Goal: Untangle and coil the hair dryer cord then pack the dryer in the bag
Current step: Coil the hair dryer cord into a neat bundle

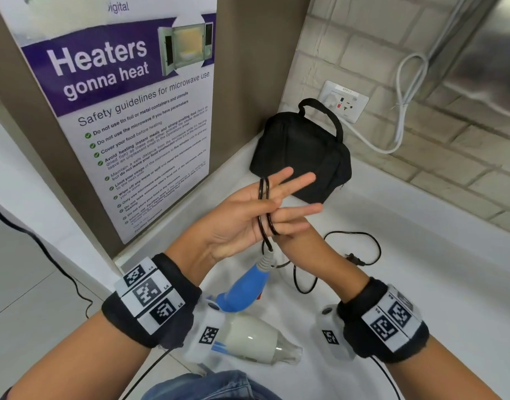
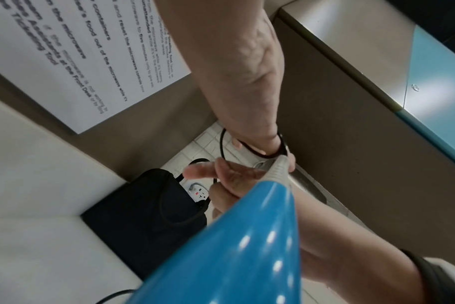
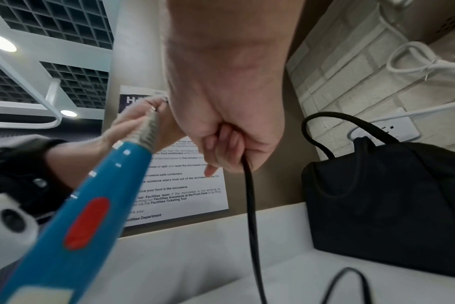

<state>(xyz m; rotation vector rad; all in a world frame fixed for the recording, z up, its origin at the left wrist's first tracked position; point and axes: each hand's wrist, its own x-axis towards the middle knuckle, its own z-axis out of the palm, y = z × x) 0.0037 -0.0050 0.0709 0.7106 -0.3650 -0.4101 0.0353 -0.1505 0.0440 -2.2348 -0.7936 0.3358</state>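
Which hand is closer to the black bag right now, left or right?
Left. The left hand is raised with its straight fingers reaching over the near edge of the black bag; the right hand sits lower and nearer the person, gripping the cord beneath it.

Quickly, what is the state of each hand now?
Left hand: open, fingers straight, cord looped around them.
Right hand: closed, gripping the cord.

Bag point(image 1: 301, 157) stands at tabletop point(image 1: 421, 284) rear corner; dryer point(image 1: 242, 321) lies nearer, beneath both hands; loose cord point(image 1: 354, 256) lies between them.
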